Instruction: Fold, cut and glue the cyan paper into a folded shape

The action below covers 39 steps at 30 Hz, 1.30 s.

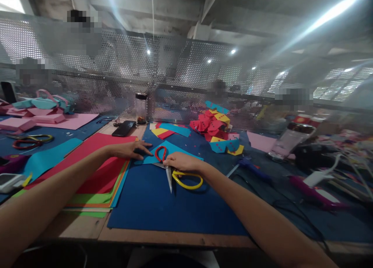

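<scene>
My right hand [182,161] is closed around the middle of a pair of scissors [169,178] with one red and one yellow handle loop. The blades are partly spread, and one tip points toward me over the dark blue mat [163,206]. My left hand [131,149] rests with fingers apart at the edge of a stack of coloured sheets, red sheet [99,167] uppermost. Its fingertips reach the near-left part of a light blue sheet [177,148], which lies flat just beyond the scissors. My right hand partly covers this sheet.
Behind are a black phone [124,128], a lidded jar [141,109] and a heap of cut red, yellow and blue pieces [214,126]. A blue glue gun [253,169] with a cord lies right. More scissors [32,141] lie left. A perforated screen [175,70] spans the back.
</scene>
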Available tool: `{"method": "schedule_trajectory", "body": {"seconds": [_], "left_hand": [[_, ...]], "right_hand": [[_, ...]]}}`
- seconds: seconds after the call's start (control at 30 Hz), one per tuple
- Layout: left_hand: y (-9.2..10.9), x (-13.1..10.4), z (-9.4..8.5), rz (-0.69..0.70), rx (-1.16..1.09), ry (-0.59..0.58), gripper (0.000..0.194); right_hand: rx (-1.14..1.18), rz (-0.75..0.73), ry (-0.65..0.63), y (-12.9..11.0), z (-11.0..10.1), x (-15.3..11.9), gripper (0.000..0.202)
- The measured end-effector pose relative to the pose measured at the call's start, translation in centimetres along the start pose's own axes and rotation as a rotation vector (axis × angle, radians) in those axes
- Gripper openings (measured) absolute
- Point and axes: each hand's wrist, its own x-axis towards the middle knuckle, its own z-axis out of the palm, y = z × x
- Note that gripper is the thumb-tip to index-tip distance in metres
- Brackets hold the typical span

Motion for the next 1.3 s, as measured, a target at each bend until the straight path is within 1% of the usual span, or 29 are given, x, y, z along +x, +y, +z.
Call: {"method": "schedule_trajectory", "body": {"seconds": [0.13,0.33,0.57,0.87,1.3], "left_hand": [[0.1,-0.2,0.0,-0.021,0.0,-0.005,0.049],[-0.4,-0.2,0.1,-0.032,-0.005,-0.008,0.052],[-0.3,-0.2,0.0,-0.038,-0.013,-0.006,0.051],[-1.0,-0.1,0.0,-0.043,-0.033,-0.038,0.058],[-0.9,0.0,-0.1,-0.046,-0.032,-0.039,0.063]], "right_hand": [[-0.002,0.002,0.013,-0.3,0.1,0.2,0.036],[0.033,0.036,-0.008,-1.1,0.5,0.3,0.035],[0.052,0.04,-0.017,-1.0,0.2,0.2,0.037],[0.074,0.054,-0.006,-1.5,0.6,0.6,0.035],[0.1,0.071,-0.007,-1.7,0.9,0.3,0.033]]}}
